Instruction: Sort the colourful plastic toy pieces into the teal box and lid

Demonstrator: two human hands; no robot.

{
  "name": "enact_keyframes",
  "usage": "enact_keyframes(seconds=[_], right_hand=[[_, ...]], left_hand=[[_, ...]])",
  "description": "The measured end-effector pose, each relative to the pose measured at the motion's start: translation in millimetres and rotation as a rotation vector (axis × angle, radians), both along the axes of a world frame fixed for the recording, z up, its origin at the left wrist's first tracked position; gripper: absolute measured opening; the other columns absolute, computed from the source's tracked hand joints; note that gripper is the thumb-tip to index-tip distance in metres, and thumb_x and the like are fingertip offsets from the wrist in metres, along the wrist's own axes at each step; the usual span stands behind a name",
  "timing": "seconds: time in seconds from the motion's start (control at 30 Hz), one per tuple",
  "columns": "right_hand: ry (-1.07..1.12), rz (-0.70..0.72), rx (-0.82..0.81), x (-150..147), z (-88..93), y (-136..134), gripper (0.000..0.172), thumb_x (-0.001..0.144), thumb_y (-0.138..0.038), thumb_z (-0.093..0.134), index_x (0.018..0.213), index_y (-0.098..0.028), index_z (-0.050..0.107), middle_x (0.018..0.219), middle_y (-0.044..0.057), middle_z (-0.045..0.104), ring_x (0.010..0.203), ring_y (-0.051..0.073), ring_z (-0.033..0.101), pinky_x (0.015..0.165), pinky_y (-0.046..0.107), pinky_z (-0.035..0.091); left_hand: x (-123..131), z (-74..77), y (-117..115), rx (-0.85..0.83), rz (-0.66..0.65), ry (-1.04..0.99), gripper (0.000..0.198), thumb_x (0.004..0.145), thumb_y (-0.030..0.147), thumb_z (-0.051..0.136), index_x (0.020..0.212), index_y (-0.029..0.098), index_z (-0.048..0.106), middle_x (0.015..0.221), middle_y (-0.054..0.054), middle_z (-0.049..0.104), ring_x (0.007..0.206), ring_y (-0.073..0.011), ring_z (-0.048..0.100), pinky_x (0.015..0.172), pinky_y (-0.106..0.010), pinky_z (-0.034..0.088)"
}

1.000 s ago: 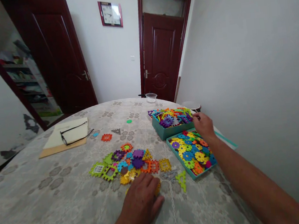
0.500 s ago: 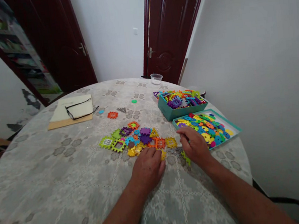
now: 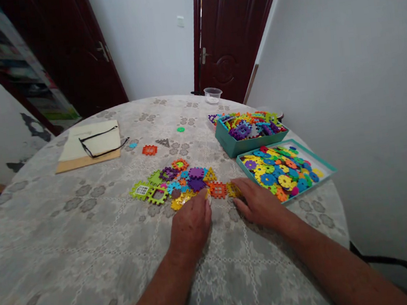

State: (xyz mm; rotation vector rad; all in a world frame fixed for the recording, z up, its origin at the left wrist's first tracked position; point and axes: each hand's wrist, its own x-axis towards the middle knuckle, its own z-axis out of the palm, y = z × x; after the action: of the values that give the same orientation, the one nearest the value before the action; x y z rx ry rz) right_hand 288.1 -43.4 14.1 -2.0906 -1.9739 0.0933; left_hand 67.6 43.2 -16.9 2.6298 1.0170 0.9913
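A cluster of colourful interlocking plastic pieces lies flat on the table, with a lime window piece (image 3: 142, 191) at its left end and purple pieces (image 3: 196, 178) in the middle. My left hand (image 3: 191, 220) rests at its near edge, fingers curled and pressed together on a yellow piece (image 3: 207, 194) that they partly cover. At the right end, beside an orange window piece (image 3: 218, 190), a yellow square piece (image 3: 232, 190) is between the fingertips and thumb of my right hand (image 3: 259, 201). Yellow gear-edged pieces (image 3: 180, 201) lie left of my left hand.
A teal box (image 3: 234, 145) heaped with pieces stands at right, behind a shallow tray (image 3: 323, 170) of coloured discs. Loose orange (image 3: 150, 150) and grey triangular (image 3: 163, 142) pieces lie farther back. Glasses (image 3: 103, 153) sit on papers (image 3: 68, 148) at left; a clear cup (image 3: 212, 95) stands behind.
My right hand has moved left from beside the tray onto the yellow square. The lime and grey pieces near it no longer show. My left hand has shifted slightly left; the view has tilted down.
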Motion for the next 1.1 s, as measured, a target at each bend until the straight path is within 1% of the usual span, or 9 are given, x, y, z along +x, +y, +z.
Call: enact_keyframes(seconds=[0.2,0.37,0.47,0.63,0.77,0.83,0.93,1.0,1.1], right_hand=[[0.081,-0.052,0.009,4,-0.7,3,0.046,0.097,-0.032,0.06,0.139,-0.017,0.055,0.128,0.017,0.059,0.117,0.029,0.061,0.098,0.04,0.051],[0.213,0.073,0.132,4,3.4,2,0.019,0.101,-0.023,0.049,0.109,-0.019,0.066,0.1,0.009,0.063,0.097,0.024,0.061,0.09,0.037,0.049],[0.365,0.19,0.193,-1,10.4,-2,0.02,0.102,-0.023,0.05,0.114,-0.021,0.066,0.102,0.008,0.065,0.097,0.022,0.062,0.088,0.035,0.049],[0.531,0.282,0.141,-10,9.6,-4,0.041,0.099,-0.022,0.056,0.14,-0.026,0.058,0.115,0.007,0.065,0.104,0.021,0.062,0.094,0.035,0.049],[0.626,0.34,0.115,-14,5.8,-1,0.039,0.093,-0.018,0.06,0.131,-0.026,0.065,0.118,0.006,0.066,0.109,0.021,0.061,0.097,0.035,0.048],[0.669,0.35,0.11,-15,6.7,0,0.031,0.09,-0.016,0.06,0.118,-0.025,0.069,0.111,0.005,0.068,0.103,0.02,0.062,0.092,0.033,0.048],[0.757,0.231,0.098,-9,12.3,0,0.016,0.089,-0.021,0.062,0.103,-0.022,0.068,0.091,0.0,0.068,0.082,0.016,0.062,0.074,0.027,0.047],[0.843,0.077,0.134,0,18.9,0,0.013,0.09,-0.029,0.063,0.101,-0.021,0.067,0.083,-0.002,0.065,0.071,0.014,0.059,0.065,0.025,0.046],[0.915,-0.141,0.246,24,34.0,-1,0.024,0.091,-0.04,0.063,0.104,-0.02,0.065,0.074,-0.003,0.062,0.058,0.013,0.056,0.057,0.025,0.045]], left_hand=[[-2,5.8,1,-0.001,0.026,-0.152,0.025,0.099,0.016,0.049,0.121,0.016,0.06,0.109,-0.011,0.076,0.098,-0.0216,0.075,0.092,-0.035,0.06],[-3,12.1,1,-0.11,-0.029,-0.211,0.026,0.1,0.018,0.05,0.124,0.018,0.06,0.116,-0.011,0.075,0.106,-0.0216,0.072,0.098,-0.036,0.058],[-3,12.7,0,-0.202,-0.075,-0.245,0.028,0.102,0.024,0.052,0.129,0.02,0.06,0.12,-0.009,0.075,0.108,-0.0211,0.072,0.1,-0.037,0.058],[0,12.6,-4,-0.398,-0.217,-0.258,0.033,0.103,0.029,0.054,0.135,0.026,0.059,0.126,-0.005,0.074,0.109,-0.0184,0.072,0.099,-0.034,0.057],[1,11.7,-8,-0.476,-0.318,-0.27,0.035,0.101,0.029,0.054,0.136,0.029,0.059,0.129,-0.004,0.073,0.115,-0.0193,0.07,0.102,-0.035,0.055],[0,13.4,-9,-0.514,-0.329,-0.274,0.037,0.1,0.031,0.057,0.137,0.028,0.059,0.125,-0.005,0.074,0.108,-0.0196,0.072,0.097,-0.035,0.057],[-1,22.3,-15,-0.479,-0.208,-0.287,0.034,0.098,0.037,0.058,0.129,0.023,0.06,0.107,-0.006,0.074,0.082,-0.0177,0.07,0.077,-0.032,0.058],[1,31.7,-24,-0.386,-0.096,-0.293,0.024,0.099,0.038,0.056,0.115,0.021,0.062,0.095,-0.005,0.071,0.076,-0.0176,0.066,0.072,-0.031,0.055],[9,44.9,-44,-0.335,-0.164,-0.094,0.017,0.101,0.032,0.049,0.098,0.022,0.063,0.087,-0.005,0.069,0.076,-0.0182,0.065,0.072,-0.03,0.052]])
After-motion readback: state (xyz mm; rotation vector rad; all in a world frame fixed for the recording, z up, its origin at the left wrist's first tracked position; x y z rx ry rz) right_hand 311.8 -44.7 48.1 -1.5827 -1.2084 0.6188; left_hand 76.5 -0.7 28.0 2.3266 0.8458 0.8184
